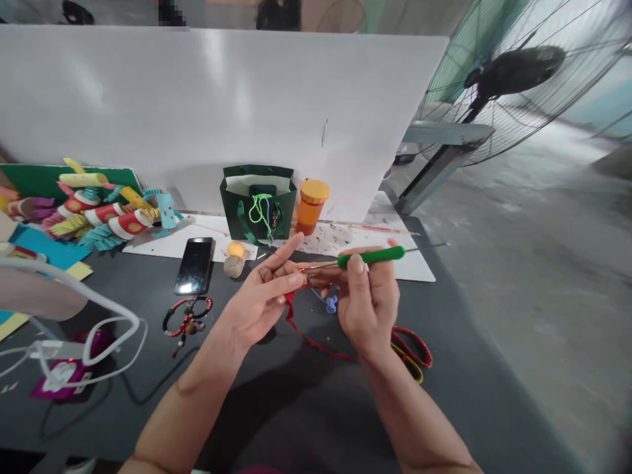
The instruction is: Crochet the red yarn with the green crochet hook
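Right fingertips (356, 264) closed around a green-handled crochet hook (371, 257), its thin metal tip just beside the half-open left fingers (291, 282). Any left-hand hold on the red cord (316, 339) hidden. Under the hands, a small blue piece (332, 304); farther left, a beaded bracelet (187, 321) on the dark table (459, 395).

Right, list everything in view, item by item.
crochet hook: 1, green handle, between the hands
cord: 1, red, trailing onto the table
beaded bracelet: 1, red and black, on the table
smartphone: 1, black, on the table
twine ball: 1, tan, beside the smartphone
gift bag: 1, dark green, against the white board
bottle: 1, orange, beside the gift bag
paper crafts: several, multicoloured, far left
fan: 1, black, far right
left hand: 1, at the hook's tip
right hand: 1, gripping the crochet hook
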Tool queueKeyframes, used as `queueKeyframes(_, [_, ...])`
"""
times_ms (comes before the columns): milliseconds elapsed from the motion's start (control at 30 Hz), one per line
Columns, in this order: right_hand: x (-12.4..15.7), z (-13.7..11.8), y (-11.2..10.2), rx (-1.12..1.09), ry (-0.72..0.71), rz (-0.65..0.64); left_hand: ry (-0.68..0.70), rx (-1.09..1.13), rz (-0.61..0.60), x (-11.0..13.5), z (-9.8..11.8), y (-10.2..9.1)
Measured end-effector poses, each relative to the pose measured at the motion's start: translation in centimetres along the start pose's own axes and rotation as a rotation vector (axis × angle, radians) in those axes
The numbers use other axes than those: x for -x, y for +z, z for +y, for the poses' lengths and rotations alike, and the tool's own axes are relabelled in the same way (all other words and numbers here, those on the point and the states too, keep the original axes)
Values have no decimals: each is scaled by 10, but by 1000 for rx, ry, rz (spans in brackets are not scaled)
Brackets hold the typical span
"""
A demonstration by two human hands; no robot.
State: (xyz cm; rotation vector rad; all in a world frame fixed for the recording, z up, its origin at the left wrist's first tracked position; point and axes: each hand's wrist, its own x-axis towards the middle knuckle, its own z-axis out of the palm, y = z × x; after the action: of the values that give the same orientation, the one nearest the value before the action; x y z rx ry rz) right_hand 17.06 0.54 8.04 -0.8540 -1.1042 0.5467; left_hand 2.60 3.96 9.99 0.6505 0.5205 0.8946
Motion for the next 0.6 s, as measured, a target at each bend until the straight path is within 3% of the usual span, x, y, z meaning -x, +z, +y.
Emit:
queueKeyframes(167, [-9,3,-7,-119,267,-101,-50,26,-113,0,-4,-2])
queueKeyframes(367, [-14,4,-2,-205,383,-169,-49,39,-227,1,-5,4])
queueKeyframes(500, [-10,5,6,-306,367,-180,33,-28,-114,2,-5,6])
queueKeyframes(600, [-5,4,7,-268,228,-137,130,-94,16,3,-6,7])
